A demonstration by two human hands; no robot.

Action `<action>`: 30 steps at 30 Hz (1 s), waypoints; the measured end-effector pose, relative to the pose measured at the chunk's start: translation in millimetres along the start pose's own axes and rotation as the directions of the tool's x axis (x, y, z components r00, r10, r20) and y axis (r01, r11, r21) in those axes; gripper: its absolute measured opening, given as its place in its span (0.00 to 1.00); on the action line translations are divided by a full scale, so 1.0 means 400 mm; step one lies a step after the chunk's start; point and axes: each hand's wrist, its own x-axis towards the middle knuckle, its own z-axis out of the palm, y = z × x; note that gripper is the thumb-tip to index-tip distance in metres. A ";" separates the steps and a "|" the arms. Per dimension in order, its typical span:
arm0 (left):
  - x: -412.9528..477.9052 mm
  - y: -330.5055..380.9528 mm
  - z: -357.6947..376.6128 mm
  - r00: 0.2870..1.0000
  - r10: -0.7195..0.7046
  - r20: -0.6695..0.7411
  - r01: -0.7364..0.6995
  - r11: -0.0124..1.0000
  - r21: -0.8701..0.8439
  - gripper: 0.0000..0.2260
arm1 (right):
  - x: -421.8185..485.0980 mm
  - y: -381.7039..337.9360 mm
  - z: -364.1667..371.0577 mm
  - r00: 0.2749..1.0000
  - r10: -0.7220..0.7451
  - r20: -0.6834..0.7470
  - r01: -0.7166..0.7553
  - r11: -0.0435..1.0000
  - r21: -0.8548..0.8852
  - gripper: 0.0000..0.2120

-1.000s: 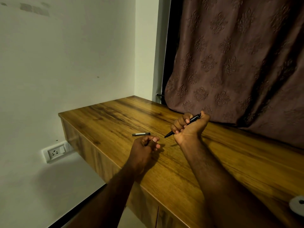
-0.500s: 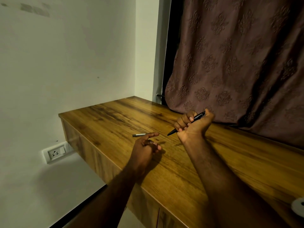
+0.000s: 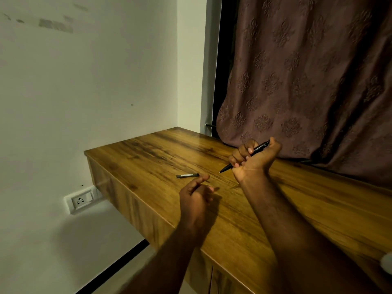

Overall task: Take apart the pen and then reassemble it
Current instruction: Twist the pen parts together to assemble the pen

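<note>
Pen (image 3: 259, 147): you are clamping its black barrel in your right hand (image 3: 253, 161), raised over the table (image 3: 148, 158) toward the curtain-side edge, tip slanting down at the surface.
Loose part (image 3: 187, 175): a short dark piece is lying flat, nearer the near edge than the curtain (image 3: 307, 81) side.
Left hand (image 3: 196, 196): it is hovering just short of that piece, forefinger stretching toward it and the other fingers curling in. You are giving me no way to tell whether they are pinching something small.
Risk, rolling: the piece looks round, so a nudge rather than a pinch is likely sending it toward the near edge and the drop to the floor.
Risk, grip: your fist is covering most of the barrel, which is probably making it awkward to line up the parts.
Room: bare wood is lying open toward the wall-side corner, while the curtain is crowding your right hand.
</note>
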 end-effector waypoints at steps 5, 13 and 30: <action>-0.015 0.008 0.011 0.998 0.001 0.066 0.003 0.998 -0.061 0.15 | -0.006 0.004 0.004 1.000 -0.006 -0.005 0.006 1.000 0.019 0.27; 0.003 -0.015 -0.002 0.999 0.028 0.043 -0.027 0.999 -0.024 0.16 | -0.003 0.013 -0.001 0.999 0.015 0.032 -0.015 1.000 0.011 0.28; 0.001 -0.014 -0.002 0.995 0.069 0.071 -0.071 0.997 0.034 0.15 | -0.004 0.013 -0.001 0.999 0.018 0.036 -0.018 1.000 0.000 0.26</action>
